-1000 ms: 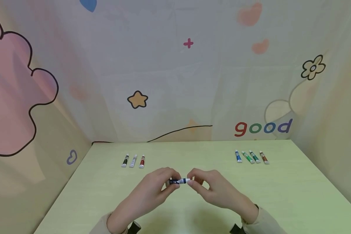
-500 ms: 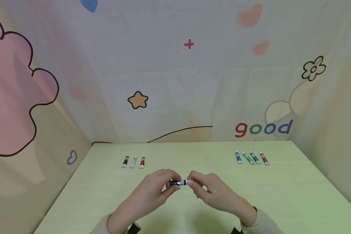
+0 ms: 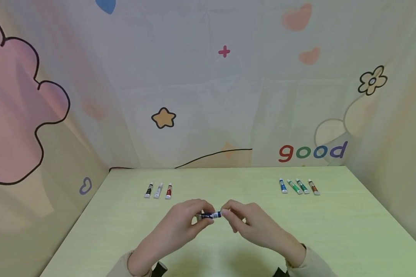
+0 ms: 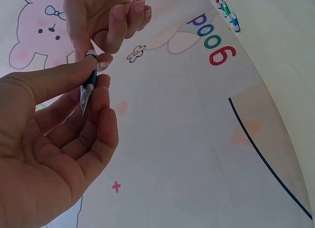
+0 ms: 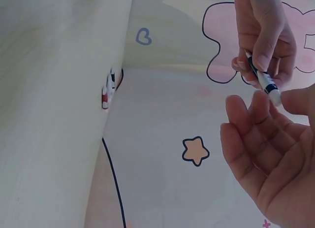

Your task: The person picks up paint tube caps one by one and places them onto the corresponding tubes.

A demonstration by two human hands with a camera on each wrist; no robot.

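In the head view my left hand [image 3: 187, 220] pinches a small dark blue and white paint tube [image 3: 216, 214] between thumb and fingers, above the table. The tube lies almost level, its white cap [image 5: 274, 98] pointing towards my right hand [image 3: 247, 221]. Thumb and index finger of the right hand pinch that cap, hiding most of it in the head view. The other right fingers are bent loosely, as the right wrist view shows. The tube's crimped end [image 4: 85, 106] shows inside the left hand in the left wrist view.
On the pale green table [image 3: 222, 188], a black tube [image 3: 148, 190], a white tube [image 3: 158, 190] and a red tube [image 3: 168, 191] lie at the back left. Blue [image 3: 282, 186], green and brown tubes [image 3: 313, 187] lie back right. A printed curtain [image 3: 201, 84] stands behind.
The right fingers have shifted their grip around the cap, covering more of it than a second ago. My left hand and the tube stay in nearly the same place.
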